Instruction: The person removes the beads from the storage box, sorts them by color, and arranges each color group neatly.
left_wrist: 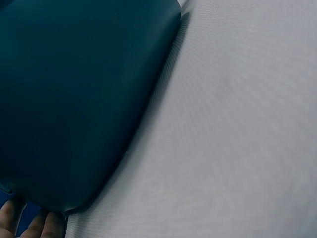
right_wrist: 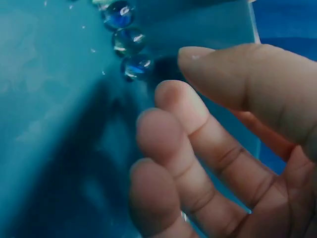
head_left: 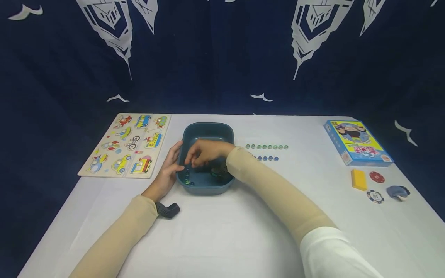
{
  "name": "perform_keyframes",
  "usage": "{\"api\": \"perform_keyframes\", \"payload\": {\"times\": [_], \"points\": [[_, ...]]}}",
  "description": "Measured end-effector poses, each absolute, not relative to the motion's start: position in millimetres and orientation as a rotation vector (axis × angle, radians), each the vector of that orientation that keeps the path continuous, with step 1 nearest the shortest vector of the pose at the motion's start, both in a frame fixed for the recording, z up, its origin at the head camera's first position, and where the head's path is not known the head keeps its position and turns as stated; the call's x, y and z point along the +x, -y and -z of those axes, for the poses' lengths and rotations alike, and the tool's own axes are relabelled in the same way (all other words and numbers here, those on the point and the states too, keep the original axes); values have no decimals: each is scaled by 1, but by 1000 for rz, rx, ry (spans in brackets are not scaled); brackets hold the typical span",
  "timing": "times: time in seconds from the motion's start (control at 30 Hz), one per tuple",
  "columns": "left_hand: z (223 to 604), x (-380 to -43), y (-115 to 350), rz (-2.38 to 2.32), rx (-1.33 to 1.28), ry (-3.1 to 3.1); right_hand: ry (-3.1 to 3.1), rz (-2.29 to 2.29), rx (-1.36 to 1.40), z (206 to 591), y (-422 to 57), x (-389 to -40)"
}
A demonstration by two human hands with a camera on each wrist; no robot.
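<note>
A dark teal plastic bin (head_left: 208, 189) stands on the table. My left hand (head_left: 167, 172) holds its left side, thumb at the rim and fingers along the outer wall; in the left wrist view a few fingertips (left_wrist: 42, 225) show beside the bin's corner. Inside the bin, glass marbles (right_wrist: 130, 42) lie in a line along the left wall. Over them hovers my right hand (head_left: 208, 151), its fingers loosely bent. The right wrist view shows a gap between thumb and index finger, beside the nearest marble, with nothing held. The right forearm hides part of the bin.
Right of the bin lie a row of green marbles (head_left: 270, 147) and a row of blue marbles (head_left: 270, 158), partly behind the sleeve. A wooden picture puzzle (head_left: 126, 146) is at left. At right are a game box (head_left: 358, 143), yellow block (head_left: 359, 180), two chips (head_left: 377, 177) and a small blue-grey object (head_left: 398, 192).
</note>
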State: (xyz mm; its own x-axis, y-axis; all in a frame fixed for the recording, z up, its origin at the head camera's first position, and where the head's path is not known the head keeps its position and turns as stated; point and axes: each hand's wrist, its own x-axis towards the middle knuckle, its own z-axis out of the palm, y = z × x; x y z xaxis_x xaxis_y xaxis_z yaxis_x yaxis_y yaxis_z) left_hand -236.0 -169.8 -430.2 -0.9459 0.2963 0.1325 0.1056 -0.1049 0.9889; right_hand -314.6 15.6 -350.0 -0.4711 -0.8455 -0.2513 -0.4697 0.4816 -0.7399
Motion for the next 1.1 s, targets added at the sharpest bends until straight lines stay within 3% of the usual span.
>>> {"api": "perform_keyframes", "payload": {"times": [0.6, 1.1], "points": [[430, -237, 168, -2214, 481, -1985, -2235, 614, -1002, 362, 2, -318], [428, -234, 170, -2164, 449, -2038, -2166, 1049, -1198, 331, -65, -314]]}}
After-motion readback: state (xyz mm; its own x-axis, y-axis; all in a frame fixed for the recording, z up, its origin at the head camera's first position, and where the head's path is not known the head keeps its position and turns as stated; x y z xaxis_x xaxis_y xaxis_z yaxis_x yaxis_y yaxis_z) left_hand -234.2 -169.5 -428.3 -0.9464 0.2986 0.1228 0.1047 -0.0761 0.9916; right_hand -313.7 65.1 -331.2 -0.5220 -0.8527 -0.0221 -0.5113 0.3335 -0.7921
